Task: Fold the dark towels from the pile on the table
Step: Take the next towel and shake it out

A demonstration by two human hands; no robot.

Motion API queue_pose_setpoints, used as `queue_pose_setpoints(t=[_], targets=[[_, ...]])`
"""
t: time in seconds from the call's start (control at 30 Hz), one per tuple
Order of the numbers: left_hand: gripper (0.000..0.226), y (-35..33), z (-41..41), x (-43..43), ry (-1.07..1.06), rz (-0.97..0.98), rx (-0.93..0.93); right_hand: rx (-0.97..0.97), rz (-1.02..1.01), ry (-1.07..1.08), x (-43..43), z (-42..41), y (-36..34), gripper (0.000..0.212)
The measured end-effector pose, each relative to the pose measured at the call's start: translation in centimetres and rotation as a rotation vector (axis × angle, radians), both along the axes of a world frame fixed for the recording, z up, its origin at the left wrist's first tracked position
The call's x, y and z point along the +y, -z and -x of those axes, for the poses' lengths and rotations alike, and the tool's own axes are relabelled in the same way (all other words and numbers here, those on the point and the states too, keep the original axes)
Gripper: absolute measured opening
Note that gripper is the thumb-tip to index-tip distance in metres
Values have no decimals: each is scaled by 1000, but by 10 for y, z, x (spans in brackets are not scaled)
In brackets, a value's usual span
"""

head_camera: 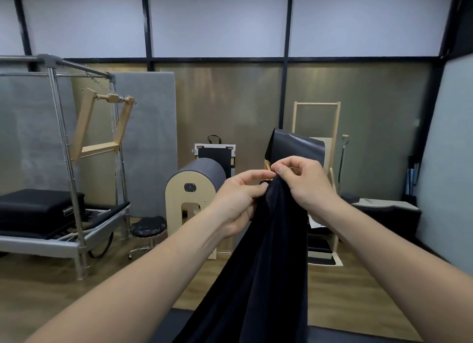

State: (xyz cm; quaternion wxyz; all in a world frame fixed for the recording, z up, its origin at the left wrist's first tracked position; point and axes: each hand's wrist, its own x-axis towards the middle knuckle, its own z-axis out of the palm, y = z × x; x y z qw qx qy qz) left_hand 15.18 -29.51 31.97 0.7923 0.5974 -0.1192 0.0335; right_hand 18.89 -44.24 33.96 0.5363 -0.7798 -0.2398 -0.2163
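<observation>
Up in the air, out front: left hand point(239, 199) and right hand point(303, 182) pinching the top edge of one dark towel point(258, 271), hanging long. Likely finding corners. Next: spread hands apart, then fold.

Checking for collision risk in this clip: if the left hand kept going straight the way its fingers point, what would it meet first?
The left hand points rightward, so it would meet the right hand almost at once; both pinch the dark towel at the same spot. Depth between them is unclear.
</observation>
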Motion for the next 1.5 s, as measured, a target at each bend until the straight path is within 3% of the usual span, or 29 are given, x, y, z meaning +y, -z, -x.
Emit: queue_pose_setpoints(t=[0.13, 0.3, 0.37, 0.47, 0.6, 0.7, 0.8, 0.83, 0.9, 0.97, 1.03, 1.23, 1.5], targets=[[20, 4, 4, 1, -40, -45, -23, -38, 69, -11, 6, 6, 5, 22], [24, 8, 0, 22, -167, -68, 8, 323, -142, -250, 6, 20, -4, 34], [30, 9, -2, 30, -221, -45, 39, 352, -111, -305, 1, 23, -7, 34], [30, 9, -2, 38, -239, 9, 72, 165, 258, -282, -3, 23, -8, 21], [32, 13, -1, 44, -224, -40, 60, -24, 877, -118, -1, 23, -9, 46], [36, 17, -3, 49, -202, -63, 57, -4, 1142, -144, 1, 29, -18, 49], [41, 19, -2, 50, -185, -57, 52, -192, 1329, -15, 4, 27, -23, 29], [43, 20, -3, 50, -182, -62, 44, -267, 1266, 2, 5, 26, -23, 26], [48, 20, -1, 46, -166, -77, 24, -313, 933, -49, 7, 23, -21, 24], [46, 19, 3, 41, -131, -79, 19, -192, 520, -148, 11, 20, -22, 6], [33, 19, 7, 37, -88, -55, 26, 49, 263, -221, 14, 17, -17, 23], [29, 20, 8, 33, 68, 104, -47, 225, 70, -227, 18, 10, 5, 19], [23, 17, 5, 37, -177, -185, -226, 127, 195, -154, 13, 13, 5, 20]])
